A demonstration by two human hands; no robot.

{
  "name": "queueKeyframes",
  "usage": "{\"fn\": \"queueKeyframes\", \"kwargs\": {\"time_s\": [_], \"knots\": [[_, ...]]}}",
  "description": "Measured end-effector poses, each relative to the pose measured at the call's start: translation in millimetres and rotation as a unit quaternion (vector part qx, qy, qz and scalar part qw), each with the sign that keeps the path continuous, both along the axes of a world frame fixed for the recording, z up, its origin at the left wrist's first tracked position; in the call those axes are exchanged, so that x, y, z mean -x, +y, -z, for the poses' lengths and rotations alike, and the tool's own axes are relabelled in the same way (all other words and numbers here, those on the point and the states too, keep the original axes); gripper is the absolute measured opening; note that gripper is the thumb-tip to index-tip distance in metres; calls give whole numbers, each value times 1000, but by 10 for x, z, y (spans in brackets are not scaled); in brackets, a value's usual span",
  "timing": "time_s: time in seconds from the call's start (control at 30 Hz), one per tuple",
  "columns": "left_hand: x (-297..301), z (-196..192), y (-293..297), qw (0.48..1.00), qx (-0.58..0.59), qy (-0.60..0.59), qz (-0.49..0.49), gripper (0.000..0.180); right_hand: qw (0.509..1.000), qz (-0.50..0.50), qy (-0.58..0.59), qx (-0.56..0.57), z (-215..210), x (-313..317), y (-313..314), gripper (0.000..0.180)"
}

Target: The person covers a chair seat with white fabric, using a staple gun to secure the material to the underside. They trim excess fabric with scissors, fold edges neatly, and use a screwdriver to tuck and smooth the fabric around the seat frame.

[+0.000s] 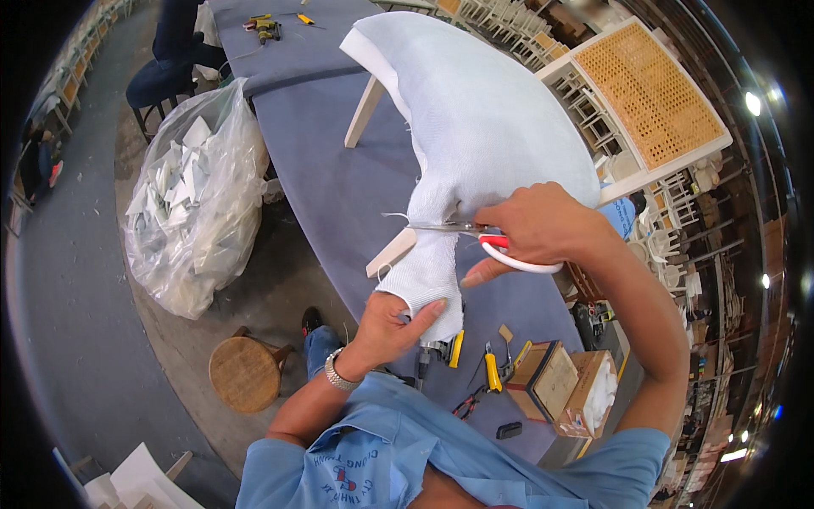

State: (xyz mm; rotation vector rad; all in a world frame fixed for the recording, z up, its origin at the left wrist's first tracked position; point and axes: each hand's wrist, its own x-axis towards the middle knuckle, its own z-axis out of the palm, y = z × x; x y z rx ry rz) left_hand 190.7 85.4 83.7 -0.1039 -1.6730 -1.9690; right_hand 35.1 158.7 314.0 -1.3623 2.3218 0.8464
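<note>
Pale blue woven fabric, one cover: laid over a curved part at 1 o'clock, above the bench; frayed edge shown toward 10 o'clock. Pale wooden leg, one: seen just under that edge, near 12 o'clock.

Flap, one: drawn out toward 6 o'clock, its end pinched between thumb and fingers of the left hand.

Scissors, red and white handles: gripped by the right hand at 3 o'clock, blades pointed to 9 o'clock across the flap's neck. Whether cloth is caught between them cannot be told.

Clear bag of offcuts: placed at 9 o'clock.

Step in hand, as judged: trimming of surplus cloth. Next move, as judged: flap to be kept taut, cut to be carried across, left fingers to be kept below the blades.
</note>
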Motion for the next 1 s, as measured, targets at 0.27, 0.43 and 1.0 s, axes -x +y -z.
{"fn": "queueKeyframes", "kwargs": {"time_s": [0.27,0.43,1.0], "knots": [[-126,38,-252,988,157,-10,-15,15,998,7,-51,48,369,12,53,82],[-349,209,-494,961,204,-174,71,14,963,38,-128,236,1101,114,364,85],[-276,1986,-3705,759,351,-529,-146,57,763,496,-291,295,3818,-1073,-45,48]]}}
